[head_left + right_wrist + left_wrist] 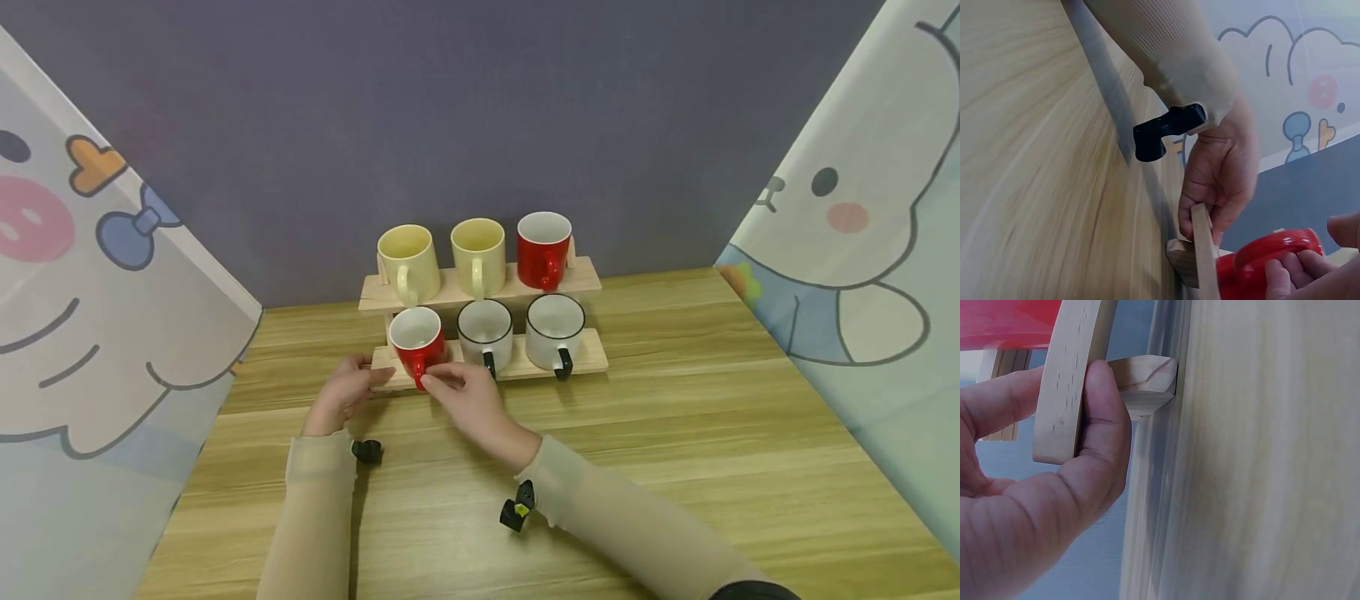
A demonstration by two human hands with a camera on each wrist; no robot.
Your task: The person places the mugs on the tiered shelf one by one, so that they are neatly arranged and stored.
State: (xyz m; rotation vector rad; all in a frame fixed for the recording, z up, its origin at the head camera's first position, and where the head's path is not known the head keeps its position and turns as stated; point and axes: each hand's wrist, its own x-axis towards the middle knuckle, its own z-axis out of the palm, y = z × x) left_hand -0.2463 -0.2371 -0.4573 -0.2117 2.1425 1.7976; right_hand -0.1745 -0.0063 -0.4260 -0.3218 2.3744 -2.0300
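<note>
A red mug [417, 343] with a white inside stands at the left end of the lower shelf board [513, 364]. My right hand [476, 408] pinches its handle [1272, 242], with the fingers curled in close beside the mug. My left hand [341, 396] grips the left end of the same board. In the left wrist view, the wooden board [1071, 381] passes between the thumb and fingers, and the red mug [1010, 324] shows above it. Directly right of the red mug are two white mugs, one nearer [485, 332] and one farther [555, 329], both with black rims and handles.
On the upper shelf board [498, 287] stand two yellow mugs, a left one [416, 267] and a middle one [480, 258], plus another red mug [543, 252] at right. The rack sits on a wood-grain table [675, 417] against a dark backdrop [480, 108], with cartoon-printed panels on both sides.
</note>
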